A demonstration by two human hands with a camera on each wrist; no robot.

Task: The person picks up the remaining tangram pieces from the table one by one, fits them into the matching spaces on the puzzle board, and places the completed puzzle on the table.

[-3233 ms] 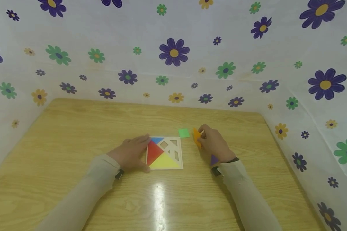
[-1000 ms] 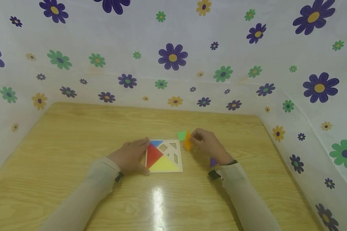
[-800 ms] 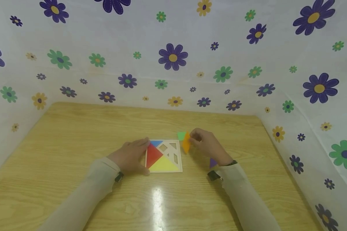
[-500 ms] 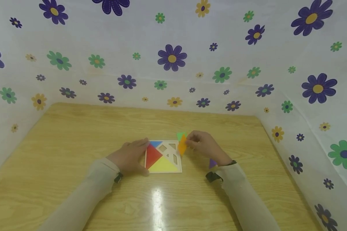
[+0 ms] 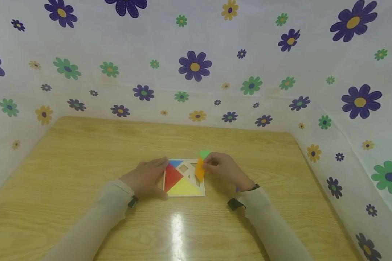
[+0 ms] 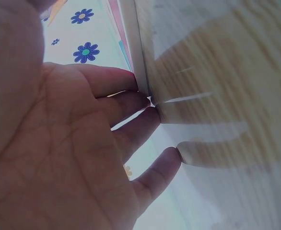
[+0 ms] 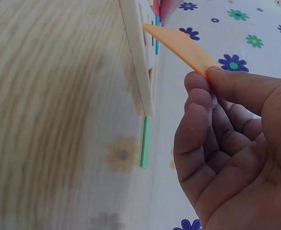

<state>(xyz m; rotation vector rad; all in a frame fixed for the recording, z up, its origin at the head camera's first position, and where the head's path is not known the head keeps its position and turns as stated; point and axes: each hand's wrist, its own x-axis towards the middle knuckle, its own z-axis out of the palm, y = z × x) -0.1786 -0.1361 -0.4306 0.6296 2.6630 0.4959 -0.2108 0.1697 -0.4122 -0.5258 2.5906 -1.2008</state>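
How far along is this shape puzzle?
Done: the red piece, yellow piece and blue piece lie in the tray. In hand: the right hand pinches the orange piece at the tray's right side. Remaining: the green piece and mostly hidden purple piece lie outside; a square recess is unfilled.

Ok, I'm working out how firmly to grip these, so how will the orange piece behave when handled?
The orange piece is probably stiff: pinched at one end by the right hand, it juts out without visible bending. It looks thin, so likely light. Its flat face suggests it would slide, not roll, if laid flat and pushed.
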